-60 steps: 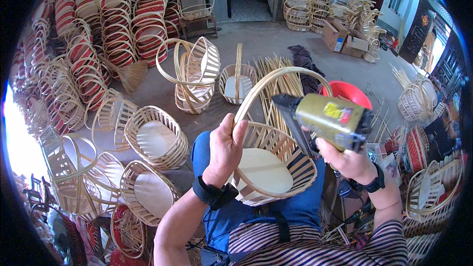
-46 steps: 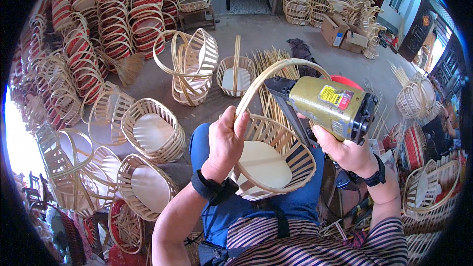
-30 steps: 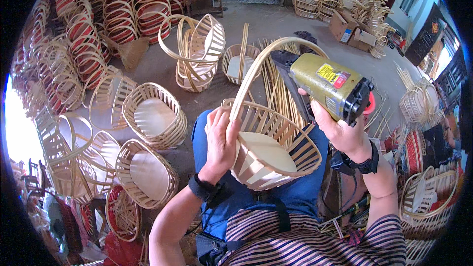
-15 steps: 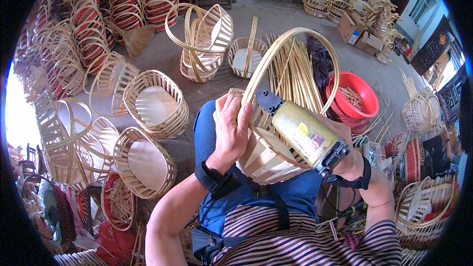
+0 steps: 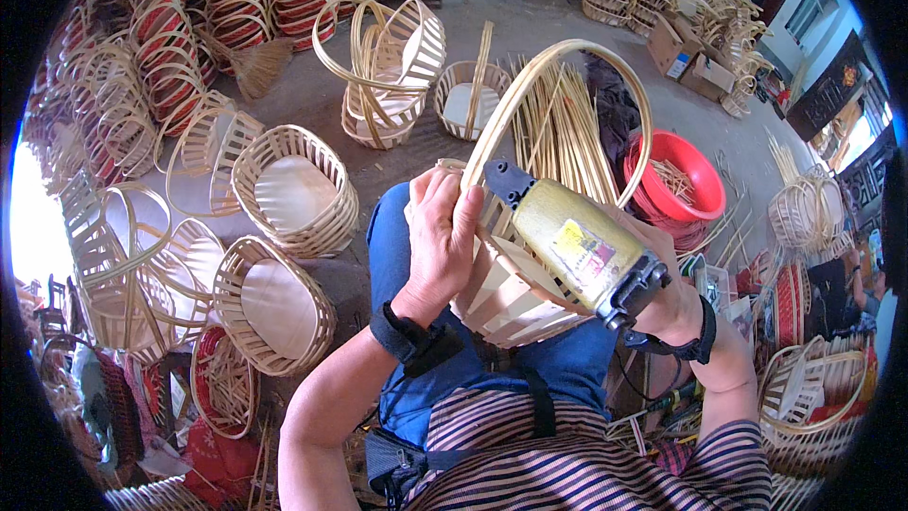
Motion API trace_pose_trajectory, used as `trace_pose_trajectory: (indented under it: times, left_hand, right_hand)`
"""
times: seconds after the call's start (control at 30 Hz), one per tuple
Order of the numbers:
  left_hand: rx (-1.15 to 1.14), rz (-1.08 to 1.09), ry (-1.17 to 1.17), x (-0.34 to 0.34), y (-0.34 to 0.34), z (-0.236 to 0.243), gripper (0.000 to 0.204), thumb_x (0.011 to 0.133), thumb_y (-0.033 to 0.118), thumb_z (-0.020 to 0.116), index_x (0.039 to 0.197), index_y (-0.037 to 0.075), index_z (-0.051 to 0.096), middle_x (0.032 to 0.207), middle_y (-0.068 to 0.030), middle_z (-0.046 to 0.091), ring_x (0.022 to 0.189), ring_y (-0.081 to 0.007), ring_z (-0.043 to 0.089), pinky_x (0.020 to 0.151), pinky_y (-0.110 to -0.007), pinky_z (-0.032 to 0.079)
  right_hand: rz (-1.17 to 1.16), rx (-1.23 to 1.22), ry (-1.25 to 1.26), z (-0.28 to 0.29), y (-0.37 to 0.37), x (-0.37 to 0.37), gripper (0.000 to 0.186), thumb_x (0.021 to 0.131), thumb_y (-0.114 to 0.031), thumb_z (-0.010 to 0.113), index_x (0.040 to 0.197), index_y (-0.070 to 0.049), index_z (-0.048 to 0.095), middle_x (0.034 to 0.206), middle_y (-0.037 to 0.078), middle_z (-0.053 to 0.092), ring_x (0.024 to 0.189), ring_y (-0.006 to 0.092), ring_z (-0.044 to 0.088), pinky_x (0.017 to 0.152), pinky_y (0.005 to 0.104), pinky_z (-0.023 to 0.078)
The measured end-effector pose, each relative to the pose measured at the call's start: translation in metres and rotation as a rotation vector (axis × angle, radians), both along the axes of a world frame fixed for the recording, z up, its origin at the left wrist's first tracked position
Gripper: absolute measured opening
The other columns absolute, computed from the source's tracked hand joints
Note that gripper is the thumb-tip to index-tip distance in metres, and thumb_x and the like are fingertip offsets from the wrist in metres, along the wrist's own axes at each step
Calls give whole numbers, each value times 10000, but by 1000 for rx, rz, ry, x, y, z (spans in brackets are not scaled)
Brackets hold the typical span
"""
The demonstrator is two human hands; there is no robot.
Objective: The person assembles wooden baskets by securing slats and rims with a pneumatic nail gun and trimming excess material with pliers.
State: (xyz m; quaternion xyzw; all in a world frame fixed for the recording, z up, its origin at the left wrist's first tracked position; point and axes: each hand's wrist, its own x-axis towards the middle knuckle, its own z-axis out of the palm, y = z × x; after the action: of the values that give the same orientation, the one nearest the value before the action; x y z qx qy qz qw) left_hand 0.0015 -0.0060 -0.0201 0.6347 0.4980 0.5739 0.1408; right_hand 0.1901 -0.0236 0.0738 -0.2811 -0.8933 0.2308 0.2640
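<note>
On my lap rests a pale slatted basket (image 5: 501,303) with a tall arched handle (image 5: 562,49). My left hand (image 5: 438,232) is closed on the handle where it meets the basket's left rim. My right hand (image 5: 657,241), partly hidden, grips an olive-gold pneumatic nail gun (image 5: 572,241), its black nose pointed at the handle's lower left part, right beside my left thumb and fingers. The tool covers part of the basket's inside.
Baskets (image 5: 274,317) surround me; red-and-cream stacks (image 5: 232,0) stand behind left. Cane strips (image 5: 558,132), a red tub (image 5: 690,161) and cardboard boxes (image 5: 705,71) lie ahead and right. A broom (image 5: 255,66) lies among the stacks. Another person's arm (image 5: 856,270) shows far right.
The nail gun has swung down and left from beside the handle's top to its lower left end, beside my left hand. The basket is more tilted, and the red tub is more visible.
</note>
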Motion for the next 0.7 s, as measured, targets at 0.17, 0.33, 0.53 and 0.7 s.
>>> trace_pose_trajectory:
  times: [0.17,0.33,0.53,0.7]
  left_hand:
    - [18,21,7,-9,2,-3,321,821,289,393,772,-10,498,812,-142,488,854,-313,407,761,-376,320]
    - [43,-84,-17,-29,-2,-2,272,771,236,375,821,15,527,924,-141,480,928,-280,389,836,-371,284]
    - [118,-139,272,-74,6,13,340,772,310,325,727,7,473,793,-122,446,766,-245,406,735,-333,314]
    - [-38,-3,265,-32,7,55,220,754,196,459,668,-7,447,645,-83,397,590,-167,383,570,-254,310]
  right_hand:
    - [-81,-66,4,14,-17,9,576,627,-157,652,1122,6,405,1050,157,507,923,259,530,780,306,416]
    - [-515,54,-167,4,-41,69,325,682,-109,592,989,-24,525,945,96,568,836,176,556,746,294,423]
    - [-967,-677,319,-71,-31,152,164,717,-38,516,874,-8,547,658,29,540,490,99,488,449,233,404]
    - [-1204,-1005,832,-177,-53,247,138,722,-113,522,815,-10,518,575,13,463,445,106,433,423,251,392]
